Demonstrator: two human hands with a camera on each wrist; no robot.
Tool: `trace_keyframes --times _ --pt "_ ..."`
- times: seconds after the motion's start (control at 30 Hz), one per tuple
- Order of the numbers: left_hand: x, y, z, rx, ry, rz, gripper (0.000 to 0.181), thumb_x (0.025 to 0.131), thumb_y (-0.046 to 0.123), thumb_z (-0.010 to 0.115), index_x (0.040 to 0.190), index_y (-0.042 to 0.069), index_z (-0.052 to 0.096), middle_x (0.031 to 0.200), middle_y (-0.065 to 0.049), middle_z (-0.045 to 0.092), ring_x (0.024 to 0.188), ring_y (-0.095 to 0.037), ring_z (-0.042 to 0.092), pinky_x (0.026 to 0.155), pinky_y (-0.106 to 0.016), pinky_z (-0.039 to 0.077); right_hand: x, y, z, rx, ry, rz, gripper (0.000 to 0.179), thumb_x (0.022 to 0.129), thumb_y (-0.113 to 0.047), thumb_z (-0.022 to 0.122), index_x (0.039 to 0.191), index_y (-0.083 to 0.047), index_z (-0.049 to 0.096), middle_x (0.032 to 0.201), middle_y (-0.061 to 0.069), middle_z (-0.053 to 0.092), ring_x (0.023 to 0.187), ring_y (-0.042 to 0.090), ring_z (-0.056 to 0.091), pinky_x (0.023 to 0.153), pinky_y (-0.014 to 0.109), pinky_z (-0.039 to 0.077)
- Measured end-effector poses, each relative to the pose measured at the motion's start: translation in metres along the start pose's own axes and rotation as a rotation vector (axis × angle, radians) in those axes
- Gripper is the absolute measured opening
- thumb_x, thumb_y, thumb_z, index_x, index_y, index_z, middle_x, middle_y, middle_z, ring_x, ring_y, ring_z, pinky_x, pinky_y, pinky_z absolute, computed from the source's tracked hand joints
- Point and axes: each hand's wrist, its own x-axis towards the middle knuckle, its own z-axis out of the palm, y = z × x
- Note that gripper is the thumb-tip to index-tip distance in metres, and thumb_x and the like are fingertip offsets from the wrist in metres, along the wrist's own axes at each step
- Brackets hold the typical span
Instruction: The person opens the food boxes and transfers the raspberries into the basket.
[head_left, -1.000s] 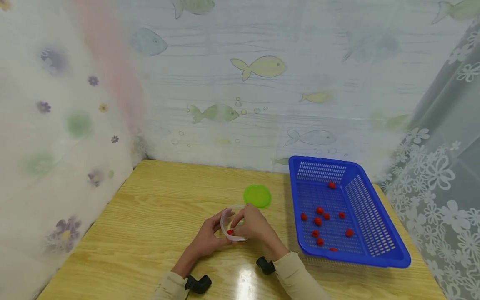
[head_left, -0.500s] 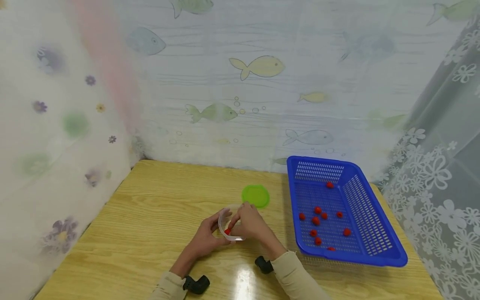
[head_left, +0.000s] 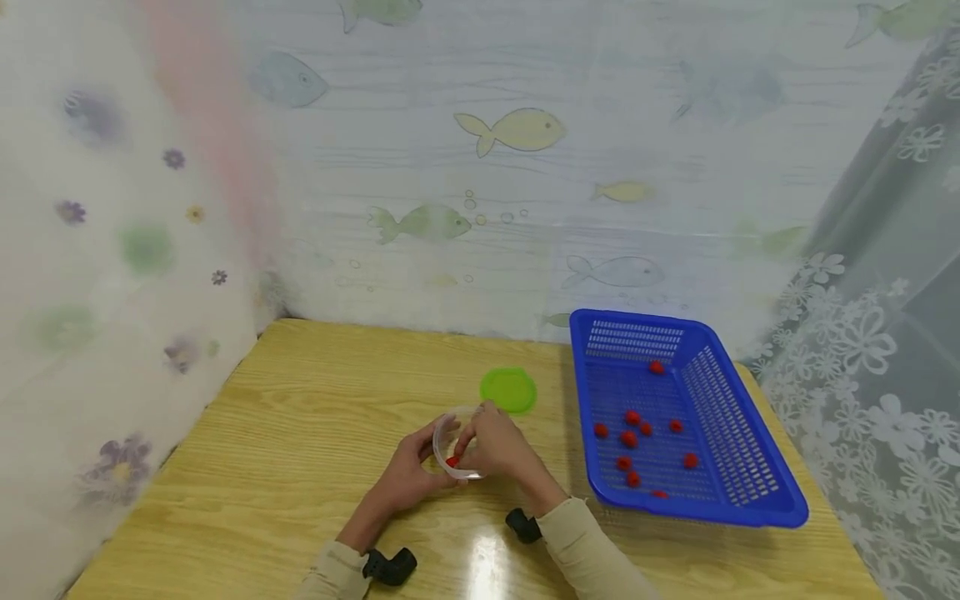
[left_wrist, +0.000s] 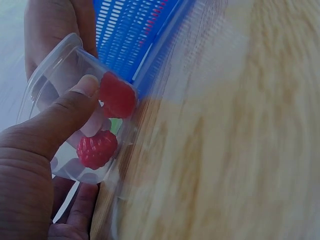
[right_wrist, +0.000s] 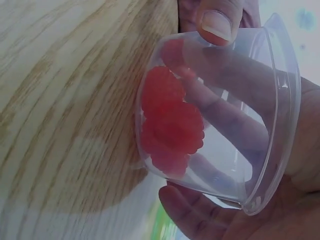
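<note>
In the head view my left hand holds a clear plastic cup tilted on its side just above the table. Its thumb presses along the cup wall, and its other fingers wrap behind. My right hand reaches into the cup mouth from the right, with its fingertips at a red raspberry. Through the clear wall in the right wrist view, two of its fingers meet at the raspberry nearest my left thumb. Several more raspberries lie against the cup's bottom. Part of the right hand's grip is blurred by the plastic.
A blue perforated basket stands to the right with several raspberries spread inside. Behind the hands a green lid lies flat on the wooden table. Patterned curtains enclose the table's back and sides.
Both hands stay at the cup, and the right fingers shift only slightly around the raspberry inside. The whole head view has drifted a little, so everything appears slightly further left.
</note>
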Motion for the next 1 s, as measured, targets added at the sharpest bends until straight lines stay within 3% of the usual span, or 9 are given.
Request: trace_keyframes --times 0.13,0.33,0.67,0.83,0.93,1.0 --pt "0.0 -0.002 -0.002 0.019 0.01 0.028 0.09 0.081 0.009 0.087 0.156 0.003 0.039 0.15 -0.022 0.05 0.137 -0.041 0.05 0.108 -0.03 0.048 0.002 0.001 0.001 0.003 0.011 -0.021 0.01 0.077 -0.021 0.09 0.072 -0.021 0.081 0.103 0.009 0.067 0.108 0.026 0.054 0.091 0.042 0.051" --pt "0.0 -0.002 -0.002 0.017 0.006 0.001 0.091 0.08 0.011 0.088 0.156 0.009 0.04 0.15 -0.018 0.051 0.136 -0.035 0.052 0.106 -0.021 0.046 0.0 0.008 0.005 0.117 0.006 -0.006 0.012 0.079 -0.023 0.088 0.071 -0.022 0.079 0.129 0.019 0.06 0.128 0.035 0.053 0.097 0.05 0.053" --pt "0.0 0.0 -0.002 0.006 -0.009 -0.004 0.089 0.081 0.011 0.087 0.157 0.011 0.04 0.151 -0.018 0.049 0.135 -0.033 0.054 0.104 -0.018 0.046 -0.003 0.017 0.005 0.358 0.043 0.026 0.005 0.082 -0.017 0.082 0.082 -0.013 0.079 0.135 0.017 0.058 0.134 0.035 0.05 0.101 0.049 0.052" --pt "0.0 -0.001 -0.002 0.009 -0.009 0.008 0.089 0.081 0.01 0.087 0.157 0.011 0.04 0.153 -0.018 0.048 0.136 -0.033 0.052 0.106 -0.018 0.045 -0.007 0.017 0.003 0.426 0.074 0.005 0.007 0.084 -0.016 0.081 0.086 -0.011 0.076 0.146 0.023 0.05 0.124 0.038 0.059 0.09 0.042 0.059" --pt "-0.001 -0.001 -0.001 0.013 -0.007 0.014 0.089 0.082 0.011 0.087 0.157 0.012 0.04 0.153 -0.017 0.048 0.137 -0.033 0.051 0.106 -0.018 0.044 -0.009 0.017 0.004 0.414 0.098 0.003 0.009 0.086 -0.018 0.081 0.089 -0.012 0.075 0.151 0.023 0.046 0.122 0.039 0.061 0.083 0.036 0.06" --pt "-0.001 -0.001 -0.001 0.018 -0.005 0.014 0.089 0.082 0.012 0.087 0.157 0.014 0.04 0.153 -0.017 0.048 0.138 -0.033 0.051 0.107 -0.018 0.044 -0.011 0.017 0.005 0.394 0.123 -0.009 0.01 0.085 -0.017 0.082 0.089 -0.012 0.075 0.151 0.024 0.045 0.125 0.041 0.059 0.083 0.039 0.06"
